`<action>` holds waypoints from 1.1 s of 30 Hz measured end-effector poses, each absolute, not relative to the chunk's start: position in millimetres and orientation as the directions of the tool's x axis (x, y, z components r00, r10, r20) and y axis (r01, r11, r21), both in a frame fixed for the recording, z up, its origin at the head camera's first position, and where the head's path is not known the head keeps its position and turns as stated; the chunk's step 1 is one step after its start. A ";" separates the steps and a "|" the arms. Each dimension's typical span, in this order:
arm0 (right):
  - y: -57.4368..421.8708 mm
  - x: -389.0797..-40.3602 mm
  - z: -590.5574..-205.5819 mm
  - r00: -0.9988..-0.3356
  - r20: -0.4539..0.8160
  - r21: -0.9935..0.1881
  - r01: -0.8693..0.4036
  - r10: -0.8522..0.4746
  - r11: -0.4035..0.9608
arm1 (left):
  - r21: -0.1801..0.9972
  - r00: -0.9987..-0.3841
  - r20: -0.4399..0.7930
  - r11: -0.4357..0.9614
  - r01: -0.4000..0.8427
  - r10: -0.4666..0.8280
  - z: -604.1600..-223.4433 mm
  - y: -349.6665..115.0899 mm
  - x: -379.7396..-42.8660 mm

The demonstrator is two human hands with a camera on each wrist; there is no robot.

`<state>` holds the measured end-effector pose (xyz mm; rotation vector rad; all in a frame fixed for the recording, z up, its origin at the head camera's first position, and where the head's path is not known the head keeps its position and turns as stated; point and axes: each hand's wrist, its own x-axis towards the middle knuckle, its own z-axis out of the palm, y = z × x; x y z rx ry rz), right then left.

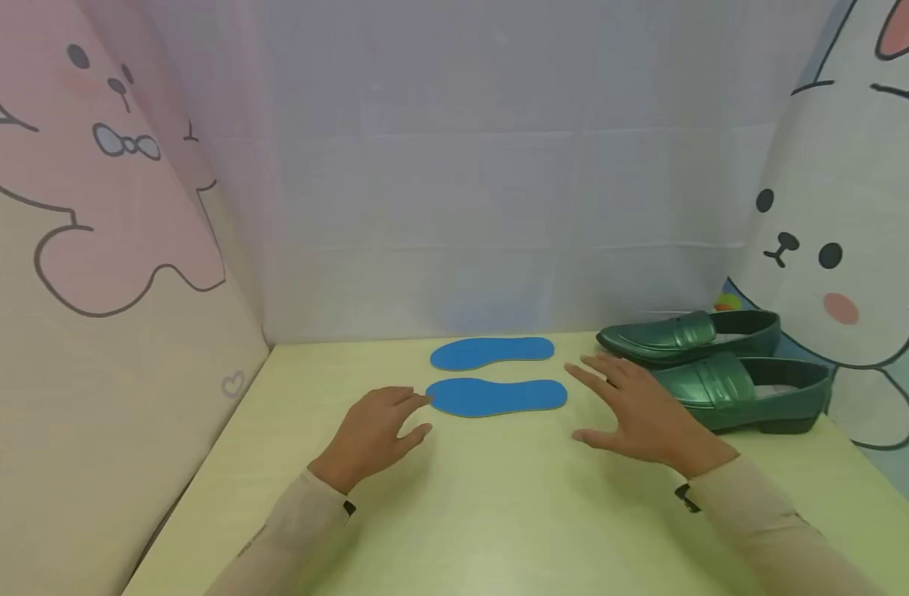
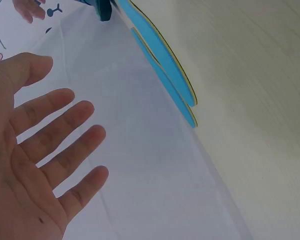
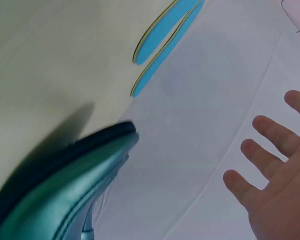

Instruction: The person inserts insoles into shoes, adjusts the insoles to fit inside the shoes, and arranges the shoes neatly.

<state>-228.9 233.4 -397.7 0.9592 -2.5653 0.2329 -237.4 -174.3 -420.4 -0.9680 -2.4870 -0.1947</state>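
Note:
Two blue insoles lie side by side on the table, the near insole point(image 1: 497, 397) in front of the far insole point(image 1: 492, 353), toes to the left. My left hand point(image 1: 377, 433) hovers by the toe end of the near insole, its fingers spread in the left wrist view and holding nothing. Past the heel end, my right hand point(image 1: 637, 414) is spread too, with nothing in its grasp. Just right of it stand two green loafers, the near loafer point(image 1: 723, 389) partly covered by that hand and the far loafer point(image 1: 659, 338) behind.
The pale yellow table point(image 1: 492, 513) ends at a white curtain point(image 1: 499, 190) along the back. Printed cloth with a pink animal point(image 1: 127, 199) hangs at the left, and cloth with a white rabbit point(image 1: 857, 182) hangs behind the shoes at the right.

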 end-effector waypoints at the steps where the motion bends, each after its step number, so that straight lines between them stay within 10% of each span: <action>1: 236.6 -231.2 -395.4 -0.683 0.425 -0.010 -0.659 -0.594 0.752 | -0.028 -0.640 0.484 0.742 0.669 0.596 -420.0 -175.0 -237.2; 11: 293.8 -275.7 -362.0 -0.669 0.452 0.057 -0.638 -0.590 0.768 | 0.042 -0.679 0.521 0.779 0.625 0.517 -417.9 -178.3 -232.6; 33: 370.2 -356.7 -321.6 -0.878 0.191 0.116 -0.423 -0.438 0.899 | 0.011 -0.673 0.514 0.781 0.624 0.531 -417.0 -178.8 -230.9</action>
